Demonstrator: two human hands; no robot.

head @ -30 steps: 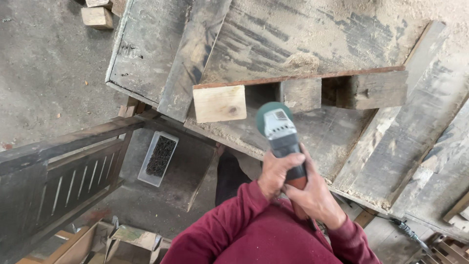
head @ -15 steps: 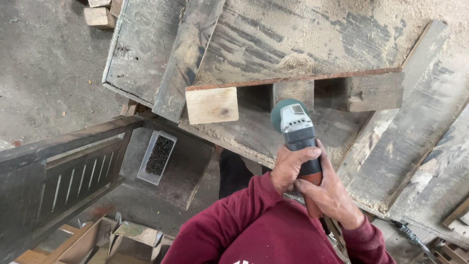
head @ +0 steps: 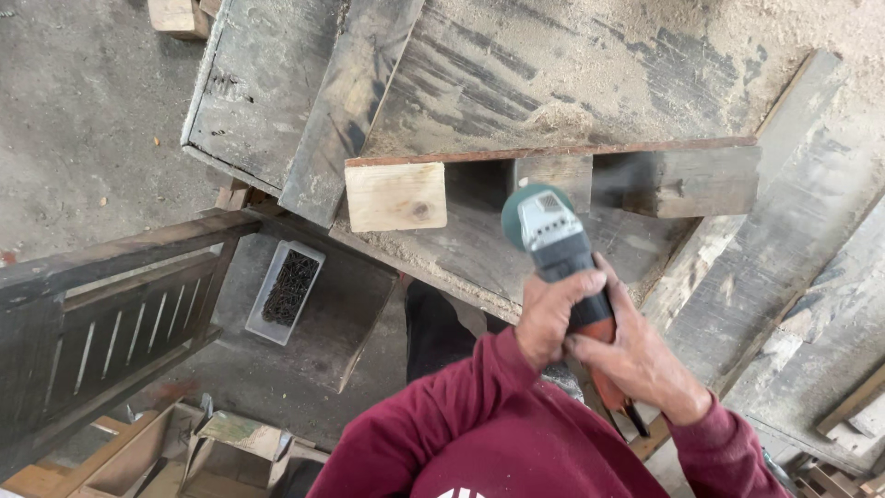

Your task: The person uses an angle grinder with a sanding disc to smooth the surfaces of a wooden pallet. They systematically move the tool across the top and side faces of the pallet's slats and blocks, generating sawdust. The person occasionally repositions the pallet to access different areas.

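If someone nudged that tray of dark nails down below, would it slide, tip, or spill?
The nail tray looks shallow and flat-bottomed, so it would probably slide rather than tip. It seems nearly full, so likely heavy for its size. A hard shove could spill loose nails over its low rim.

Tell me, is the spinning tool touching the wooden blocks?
Cannot tell. In the head view the grinder overlaps the middle wooden block, hiding any contact or gap.

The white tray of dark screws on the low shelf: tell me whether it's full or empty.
Nearly full. The white tray lies flat on the lower shelf, and a dark heap of screws covers its inside almost from rim to rim. How deep the heap goes cannot be told.
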